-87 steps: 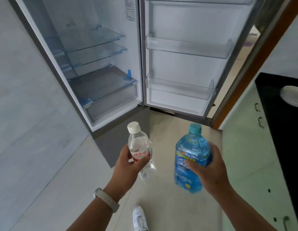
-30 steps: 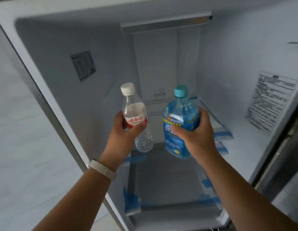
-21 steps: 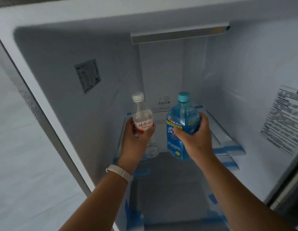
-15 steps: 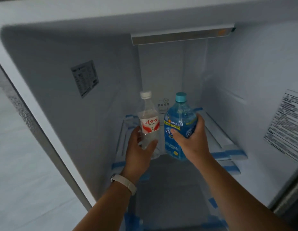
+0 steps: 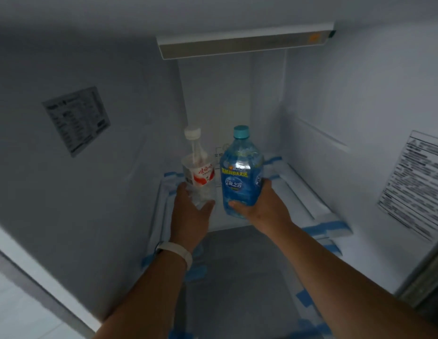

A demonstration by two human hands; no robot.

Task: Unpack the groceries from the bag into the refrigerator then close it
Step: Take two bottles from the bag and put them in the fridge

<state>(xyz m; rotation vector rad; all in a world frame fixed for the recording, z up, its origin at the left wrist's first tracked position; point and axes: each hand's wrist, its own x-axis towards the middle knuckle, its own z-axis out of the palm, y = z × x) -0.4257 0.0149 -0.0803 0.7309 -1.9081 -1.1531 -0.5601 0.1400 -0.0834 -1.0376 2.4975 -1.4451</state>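
Both my arms reach deep into the open refrigerator compartment. My left hand point(image 5: 189, 211) grips the lower part of a clear water bottle point(image 5: 198, 167) with a white cap and a red-and-white label. My right hand point(image 5: 262, 211) holds the base of a blue bottle point(image 5: 241, 174) with a teal cap. Both bottles are upright, side by side, at the back of the upper glass shelf point(image 5: 301, 192). Whether their bases touch the shelf is hidden by my hands.
White fridge walls close in on both sides, with a label sticker on the left wall point(image 5: 77, 119) and another on the right point(image 5: 416, 182). A light bar point(image 5: 244, 45) runs across the ceiling. Lower glass shelves with blue tape point(image 5: 237, 277) lie beneath my forearms.
I carried both bottles from in front of the fridge up into the compartment and pushed them toward the back of the upper shelf. My grips slid down to the bottles' lower parts.
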